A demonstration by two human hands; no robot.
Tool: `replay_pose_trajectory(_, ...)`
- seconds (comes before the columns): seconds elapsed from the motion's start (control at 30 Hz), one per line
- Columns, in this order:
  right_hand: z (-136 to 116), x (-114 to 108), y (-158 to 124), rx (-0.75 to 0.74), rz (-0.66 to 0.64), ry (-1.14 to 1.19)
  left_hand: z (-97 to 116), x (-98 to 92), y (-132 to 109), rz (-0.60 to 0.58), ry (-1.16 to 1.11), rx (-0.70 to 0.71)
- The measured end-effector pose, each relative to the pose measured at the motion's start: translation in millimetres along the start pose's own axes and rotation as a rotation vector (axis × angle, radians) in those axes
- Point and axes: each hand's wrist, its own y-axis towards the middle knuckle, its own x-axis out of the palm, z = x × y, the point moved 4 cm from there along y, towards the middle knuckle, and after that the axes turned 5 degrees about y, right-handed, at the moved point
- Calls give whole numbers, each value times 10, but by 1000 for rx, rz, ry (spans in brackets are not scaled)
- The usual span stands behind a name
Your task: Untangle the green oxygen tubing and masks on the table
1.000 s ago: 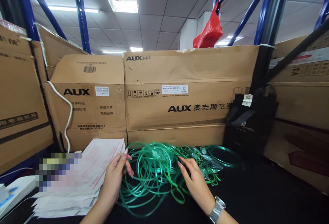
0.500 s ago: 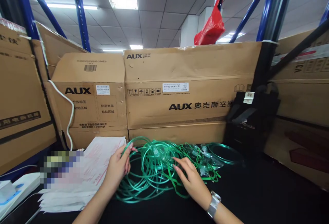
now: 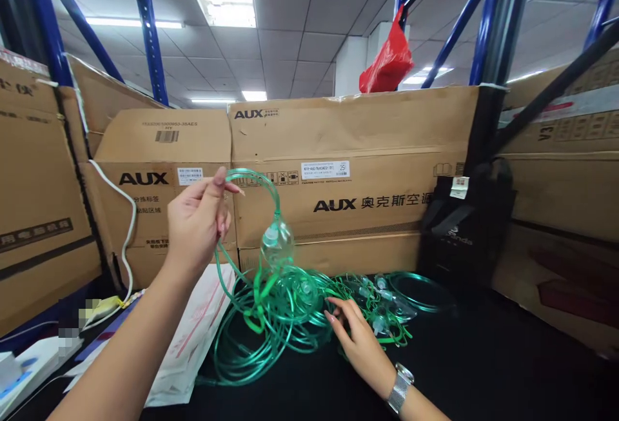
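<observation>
My left hand (image 3: 198,221) is raised at left of centre, pinching green oxygen tubing (image 3: 264,180) between thumb and fingers. From that tubing hangs a clear plastic mask (image 3: 278,244), just above the tangle, with a green strap (image 3: 261,295) below it. The tangled coils of green tubing (image 3: 242,376) lie on the black table. At the right edge of the tangle, my right hand (image 3: 360,337) rests low with its fingers apart; whether its fingertips touch the tubing I cannot tell. More clear masks with green straps (image 3: 382,321) lie beyond it.
White paper sheets or bags (image 3: 181,343) lie on the left, partly behind my left forearm. A white power strip (image 3: 43,353) is at far left. Cardboard boxes (image 3: 362,131) wall off the back, and a black bag (image 3: 464,234) stands at right. One tubing coil (image 3: 420,308) lies back right.
My left hand has risen from the tangle, lifting the tubing and bringing a mask up out of the pile. My right hand has hardly moved.
</observation>
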Motion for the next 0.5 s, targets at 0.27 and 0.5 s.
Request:
replay_pose_trajectory(0.27, -105, -74, -22, -33, 113, 111, -1040, -29, -927, -265, 92, -569)
replay_pose_trajectory(0.5, -374, 50, -96, -162, -27, 121, -1220, -180, -1486, -321, 31, -682)
